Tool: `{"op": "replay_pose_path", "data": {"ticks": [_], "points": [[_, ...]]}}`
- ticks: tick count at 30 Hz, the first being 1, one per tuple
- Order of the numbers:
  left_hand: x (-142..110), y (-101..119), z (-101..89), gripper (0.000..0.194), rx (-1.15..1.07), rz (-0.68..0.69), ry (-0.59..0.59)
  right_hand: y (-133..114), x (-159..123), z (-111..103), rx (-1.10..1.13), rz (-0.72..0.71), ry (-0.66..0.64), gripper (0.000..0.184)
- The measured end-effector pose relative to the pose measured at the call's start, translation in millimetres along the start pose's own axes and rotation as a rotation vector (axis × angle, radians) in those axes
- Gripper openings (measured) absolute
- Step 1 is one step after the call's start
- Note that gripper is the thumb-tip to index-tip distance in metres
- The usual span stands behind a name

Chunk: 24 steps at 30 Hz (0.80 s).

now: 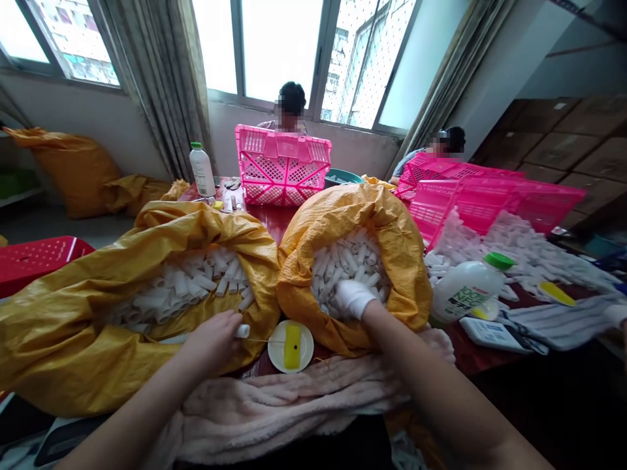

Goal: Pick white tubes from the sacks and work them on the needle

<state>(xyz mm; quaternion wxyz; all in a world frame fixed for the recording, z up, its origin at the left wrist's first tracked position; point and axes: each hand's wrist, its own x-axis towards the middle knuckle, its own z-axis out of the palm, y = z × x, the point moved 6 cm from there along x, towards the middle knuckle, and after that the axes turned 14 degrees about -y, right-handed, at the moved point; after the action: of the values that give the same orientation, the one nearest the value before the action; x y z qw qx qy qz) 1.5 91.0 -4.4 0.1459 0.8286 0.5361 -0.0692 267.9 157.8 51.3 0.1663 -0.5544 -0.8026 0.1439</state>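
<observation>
Down at my end of the feed, my left hand (pixel 213 341) pinches a short white tube (pixel 241 331), its fingers closed narrow around it. What looks like a fine thread (pixel 264 340) runs from there to a small white plate (pixel 306 346) just beside the hand, with a yellow strip (pixel 292 346) lying on it. My right hand (pixel 353 299), in a white glove, is pressed into the loose white tubes (pixel 343 264) filling an orange woven sack (pixel 406 281). Its fingers are buried, so I cannot tell whether they are holding anything. A pink fleece blanket (pixel 274 408) lies under both forearms. To my left, a second orange woven sack (pixel 63 333) lies open around another heap of tubes (pixel 181 287).

Past the right-hand sack, on the reddish-brown table (pixel 470 346), I can see a white bottle with a green cap (pixel 465 288), a white keypad unit (pixel 490 335), a striped cloth (pixel 563 320) and a spread of white tubes (pixel 519 241). Pink plastic baskets (pixel 494 202) stand behind them. Farther out, one seated person (pixel 289 108) faces me from the window behind an upturned pink basket (pixel 281 166), and another (pixel 445 145) sits to the right, near stacked cardboard cartons (pixel 563 143).
</observation>
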Motion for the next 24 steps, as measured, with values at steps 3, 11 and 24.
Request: {"op": "replay_pose_path", "data": {"ticks": [3,11,24], "points": [[-2,24,2.0,0.010,-0.044,0.086,0.002,-7,-25,-23,0.005,0.092,-0.049,0.018],[15,30,26.4,0.020,-0.132,0.055,-0.012,-52,-65,67,0.365,-0.176,-0.097,0.026],[15,31,26.0,0.019,-0.100,-0.017,0.020,-49,-72,94,0.021,-0.335,-0.127,0.031]]}}
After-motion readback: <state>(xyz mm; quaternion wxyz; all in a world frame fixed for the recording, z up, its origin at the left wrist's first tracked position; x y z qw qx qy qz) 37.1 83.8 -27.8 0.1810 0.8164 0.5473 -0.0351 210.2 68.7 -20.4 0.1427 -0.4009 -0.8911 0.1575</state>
